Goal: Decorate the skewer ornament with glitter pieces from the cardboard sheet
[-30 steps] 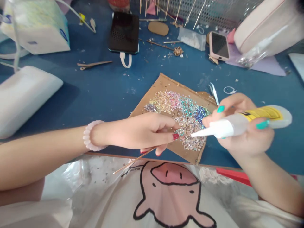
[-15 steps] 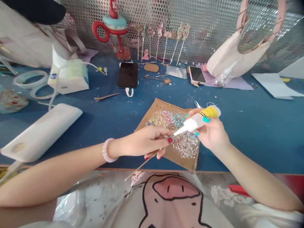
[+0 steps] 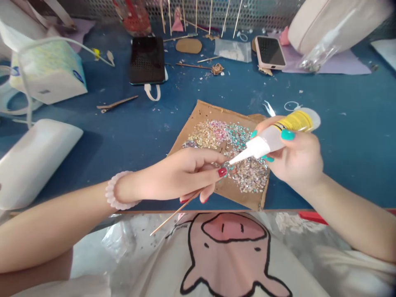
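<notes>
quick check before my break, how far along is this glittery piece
Already laid out: colourful chips on the cardboard. In hand: the left hand holds a thin stick and a partly hidden glittery piece; the right hand brings a bottle nozzle-first to it. Left: perhaps adding chips, as many lie loose; how many is unclear.

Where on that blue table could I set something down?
Mostly bare blue table shows right of the right hand, below the purple sheet, and between the white device and cardboard. The back is crowded: phones, sticks, pouch.
</notes>
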{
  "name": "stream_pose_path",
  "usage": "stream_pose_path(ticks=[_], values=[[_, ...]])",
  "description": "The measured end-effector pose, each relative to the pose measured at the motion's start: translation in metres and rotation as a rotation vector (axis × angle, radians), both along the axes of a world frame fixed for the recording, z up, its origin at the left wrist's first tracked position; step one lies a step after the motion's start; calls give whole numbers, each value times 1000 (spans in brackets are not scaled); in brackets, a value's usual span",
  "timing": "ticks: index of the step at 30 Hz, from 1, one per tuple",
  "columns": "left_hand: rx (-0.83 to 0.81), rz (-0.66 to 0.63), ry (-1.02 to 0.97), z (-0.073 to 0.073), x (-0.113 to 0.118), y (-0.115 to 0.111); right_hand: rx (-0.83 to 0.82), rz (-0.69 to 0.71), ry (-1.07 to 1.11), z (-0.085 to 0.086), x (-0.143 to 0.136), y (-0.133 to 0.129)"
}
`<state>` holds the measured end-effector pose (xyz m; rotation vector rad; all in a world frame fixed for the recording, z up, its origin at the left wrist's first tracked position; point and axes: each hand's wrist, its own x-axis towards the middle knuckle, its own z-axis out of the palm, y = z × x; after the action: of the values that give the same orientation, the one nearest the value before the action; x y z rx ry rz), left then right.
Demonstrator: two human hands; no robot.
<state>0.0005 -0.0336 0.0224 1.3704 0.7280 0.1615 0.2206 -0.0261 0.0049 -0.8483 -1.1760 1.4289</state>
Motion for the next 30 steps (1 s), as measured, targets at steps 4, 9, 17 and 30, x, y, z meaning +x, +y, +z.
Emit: stream_pose_path(ticks=[4, 9, 17, 30], values=[[0, -5, -4, 2, 0, 1, 33, 5, -27, -1, 2, -1], [1, -4, -7, 1, 1, 1, 28, -23, -55, 0, 2, -2], [11, -8, 2, 3, -1, 1, 48, -31, -35, 1, 3, -3], [13, 21, 18, 3, 1, -1, 26, -105, -123, 7, 1, -4]])
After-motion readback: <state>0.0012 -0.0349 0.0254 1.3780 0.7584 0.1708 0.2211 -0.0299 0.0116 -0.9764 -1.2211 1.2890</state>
